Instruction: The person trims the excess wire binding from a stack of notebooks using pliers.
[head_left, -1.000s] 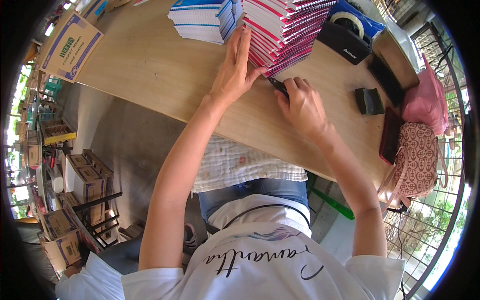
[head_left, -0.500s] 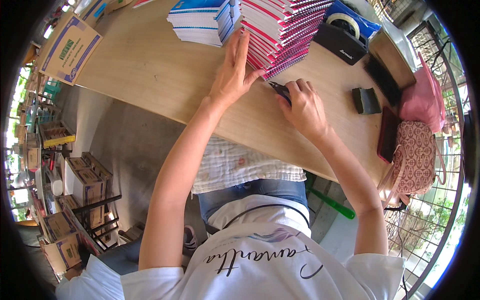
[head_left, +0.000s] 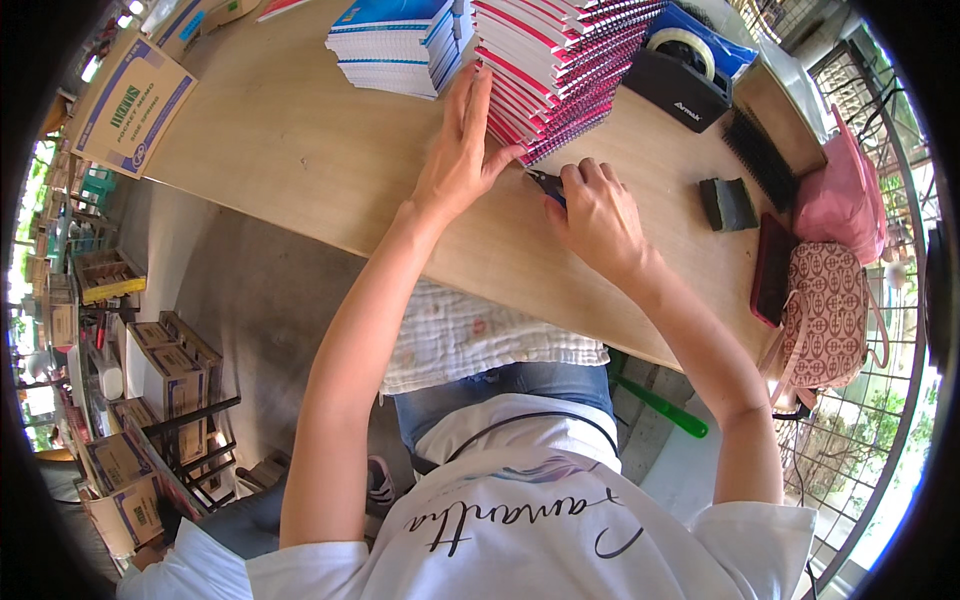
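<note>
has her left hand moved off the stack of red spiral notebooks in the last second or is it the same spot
No. The left hand lies flat against the stack of red spiral notebooks as before, beside the blue stack; any shift looks like camera motion.

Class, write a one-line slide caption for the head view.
Left hand steadies a stack of red spiral notebooks while right hand holds a small dark tool at its edge.

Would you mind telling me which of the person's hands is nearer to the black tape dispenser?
Right. The right hand grips a small dark tool below and just left of the tape dispenser; the left hand lies flat against the red notebook stack, farther left.
</note>
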